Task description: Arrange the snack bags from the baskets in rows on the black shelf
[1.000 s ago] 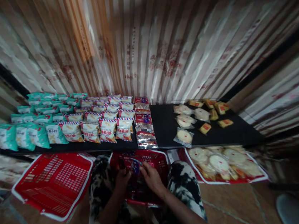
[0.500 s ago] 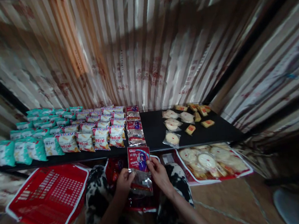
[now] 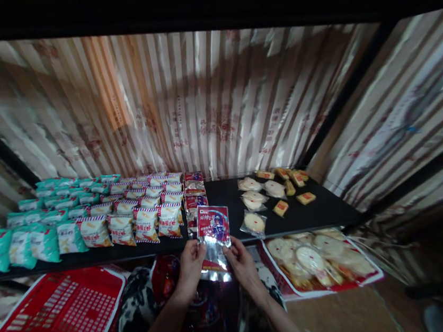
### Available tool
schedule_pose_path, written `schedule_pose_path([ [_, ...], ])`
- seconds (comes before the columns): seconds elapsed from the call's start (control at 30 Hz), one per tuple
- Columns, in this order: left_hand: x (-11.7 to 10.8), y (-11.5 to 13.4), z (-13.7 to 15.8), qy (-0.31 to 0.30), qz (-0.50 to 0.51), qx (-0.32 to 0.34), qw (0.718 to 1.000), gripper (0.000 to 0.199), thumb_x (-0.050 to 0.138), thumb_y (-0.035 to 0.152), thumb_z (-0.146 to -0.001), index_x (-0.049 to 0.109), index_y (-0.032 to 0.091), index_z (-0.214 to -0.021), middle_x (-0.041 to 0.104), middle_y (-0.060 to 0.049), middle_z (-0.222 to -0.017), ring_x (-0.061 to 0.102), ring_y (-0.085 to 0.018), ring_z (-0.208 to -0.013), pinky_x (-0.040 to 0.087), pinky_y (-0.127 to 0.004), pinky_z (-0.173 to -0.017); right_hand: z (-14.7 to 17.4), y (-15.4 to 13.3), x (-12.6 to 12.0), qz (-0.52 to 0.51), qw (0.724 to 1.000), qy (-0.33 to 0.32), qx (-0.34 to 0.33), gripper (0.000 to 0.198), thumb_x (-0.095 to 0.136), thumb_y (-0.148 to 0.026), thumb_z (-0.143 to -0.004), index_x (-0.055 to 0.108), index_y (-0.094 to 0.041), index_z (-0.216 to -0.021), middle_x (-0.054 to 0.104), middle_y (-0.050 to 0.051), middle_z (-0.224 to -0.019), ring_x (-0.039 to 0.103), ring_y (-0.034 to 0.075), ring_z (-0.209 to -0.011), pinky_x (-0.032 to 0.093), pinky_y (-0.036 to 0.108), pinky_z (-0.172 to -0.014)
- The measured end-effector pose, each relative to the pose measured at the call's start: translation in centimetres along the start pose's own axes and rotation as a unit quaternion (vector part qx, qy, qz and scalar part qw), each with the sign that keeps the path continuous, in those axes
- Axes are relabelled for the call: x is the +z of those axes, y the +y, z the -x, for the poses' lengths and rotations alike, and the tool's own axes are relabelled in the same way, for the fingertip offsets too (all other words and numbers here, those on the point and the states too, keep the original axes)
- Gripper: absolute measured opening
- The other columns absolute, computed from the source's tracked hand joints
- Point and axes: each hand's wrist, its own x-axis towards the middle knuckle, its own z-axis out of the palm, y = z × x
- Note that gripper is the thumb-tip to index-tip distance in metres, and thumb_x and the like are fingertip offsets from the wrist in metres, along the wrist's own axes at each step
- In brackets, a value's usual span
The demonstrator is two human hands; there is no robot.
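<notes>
A red and silver snack packet (image 3: 214, 241) is held upright between my two hands, at the front edge of the black shelf (image 3: 284, 223). My left hand (image 3: 192, 262) pinches its left side, and my right hand (image 3: 240, 260) grips the right side. Behind it on the shelf runs a column of similar red packets (image 3: 196, 203). To their left stand rows of white snack bags (image 3: 146, 225) with striped tops, then rows of teal bags (image 3: 44, 242). Below my hands, a red basket (image 3: 166, 279) between my knees contains more dark red packets.
Round pale wrapped cakes (image 3: 254, 222) and small yellow packets (image 3: 281, 208) lie on the shelf's right part. Under it at right is a basket of round wrapped cakes (image 3: 311, 258); at left, a red basket (image 3: 62, 312). Black posts (image 3: 346, 88) and a corrugated sheet wall (image 3: 183, 106) enclose the shelf.
The packet has risen slightly and moved right in the view, now overlapping the shelf edge more. My left hand has shifted up and right along its side. The camera view has tilted upward.
</notes>
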Motion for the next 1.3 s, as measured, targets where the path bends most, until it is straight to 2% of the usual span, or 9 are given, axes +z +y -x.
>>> schedule_pose_path([
  [0.1, 0.7, 0.0, -1.4, -0.007, -0.025, 0.023, 0.999, 0.044, 0.067, 0.039, -0.068, 0.056, 0.019, -0.106, 0.068, -0.008, -0.098, 0.064, -0.021, -0.090, 0.049, -0.031, -0.080, -2.8, -1.0, 0.1, -0.006, 1.000, -0.001, 0.011, 0.062, 0.062, -0.060, -0.066, 0.053, -0.018, -0.111, 0.070, 0.006, -0.077, 0.066, 0.022, -0.070, 0.053, 0.033, -0.063],
  [0.2, 1.4, -0.6, -3.0, 0.026, -0.062, 0.039, 0.997, 0.050, 0.067, 0.029, -0.069, 0.053, 0.022, -0.116, 0.066, -0.008, -0.105, 0.063, -0.021, -0.095, 0.048, -0.032, -0.085, -6.0, -1.6, 0.3, 0.008, 1.000, 0.003, 0.004, 0.063, 0.060, -0.062, -0.065, 0.054, -0.017, -0.109, 0.070, 0.006, -0.076, 0.066, 0.022, -0.068, 0.052, 0.032, -0.060],
  [0.3, 2.1, -1.2, -4.8, 0.053, -0.088, 0.066, 0.993, 0.044, 0.065, 0.022, -0.068, 0.058, 0.021, -0.111, 0.064, -0.008, -0.109, 0.060, -0.022, -0.102, 0.047, -0.034, -0.090, -9.0, -1.4, 0.6, 0.039, 0.999, 0.008, -0.003, 0.059, 0.058, -0.058, -0.067, 0.054, -0.016, -0.108, 0.069, 0.005, -0.071, 0.064, 0.020, -0.062, 0.049, 0.030, -0.055],
  [0.43, 2.9, -1.3, -7.4, 0.084, -0.126, 0.108, 0.982, 0.027, 0.058, 0.015, -0.068, 0.066, 0.017, -0.094, 0.060, -0.011, -0.114, 0.057, -0.023, -0.109, 0.044, -0.037, -0.097, -12.6, -0.4, 1.0, 0.063, 0.998, 0.004, -0.003, 0.052, 0.056, -0.048, -0.070, 0.054, -0.014, -0.110, 0.068, 0.003, -0.069, 0.062, 0.018, -0.059, 0.047, 0.028, -0.054],
  [0.67, 3.8, -1.0, -11.1, 0.124, -0.175, 0.111, 0.970, 0.036, 0.050, 0.010, -0.069, 0.064, 0.015, -0.102, 0.056, -0.013, -0.122, 0.051, -0.024, -0.117, 0.040, -0.037, -0.101, -17.5, 0.0, 2.1, 0.222, 0.974, 0.022, -0.045, 0.035, 0.052, -0.035, -0.077, 0.061, -0.015, -0.105, 0.069, 0.004, -0.076, 0.064, 0.019, -0.069, 0.047, 0.028, -0.064],
  [0.77, 4.1, -0.7, -12.2, 0.137, -0.202, 0.107, 0.964, 0.038, 0.048, 0.009, -0.069, 0.063, 0.016, -0.103, 0.057, -0.012, -0.122, 0.051, -0.025, -0.117, 0.038, -0.037, -0.103, -18.9, 0.0, 2.8, 0.287, 0.956, 0.029, -0.051, 0.030, 0.051, -0.029, -0.079, 0.063, -0.017, -0.104, 0.070, 0.005, -0.084, 0.065, 0.019, -0.077, 0.047, 0.028, -0.070],
  [0.93, 4.5, -0.1, -14.1, 0.159, -0.230, 0.099, 0.955, 0.040, 0.046, 0.009, -0.069, 0.062, 0.013, -0.106, 0.055, -0.013, -0.125, 0.047, -0.025, -0.121, 0.036, -0.036, -0.104, -20.5, -0.1, 3.9, 0.346, 0.936, 0.038, -0.057, 0.031, 0.049, -0.026, -0.082, 0.060, -0.019, -0.110, 0.070, 0.006, -0.085, 0.065, 0.019, -0.078, 0.047, 0.027, -0.068],
  [1.13, 4.4, 0.2, -15.7, 0.165, -0.231, 0.089, 0.955, 0.040, 0.047, 0.011, -0.070, 0.063, 0.014, -0.106, 0.055, -0.012, -0.125, 0.047, -0.024, -0.121, 0.033, -0.033, -0.105, -21.4, -0.6, 4.7, 0.411, 0.908, 0.034, -0.070, 0.029, 0.046, -0.026, -0.084, 0.063, -0.020, -0.107, 0.068, 0.008, -0.095, 0.064, 0.019, -0.086, 0.047, 0.027, -0.074],
  [1.3, 4.3, 0.3, -16.3, 0.166, -0.241, 0.076, 0.953, 0.039, 0.046, 0.013, -0.072, 0.061, 0.010, -0.108, 0.054, -0.016, -0.126, 0.050, -0.025, -0.118, 0.037, -0.033, -0.101, -21.5, -1.1, 5.2, 0.453, 0.889, 0.021, -0.064, 0.031, 0.045, -0.026, -0.085, 0.063, -0.020, -0.110, 0.065, 0.009, -0.101, 0.063, 0.020, -0.089, 0.045, 0.026, -0.074],
])
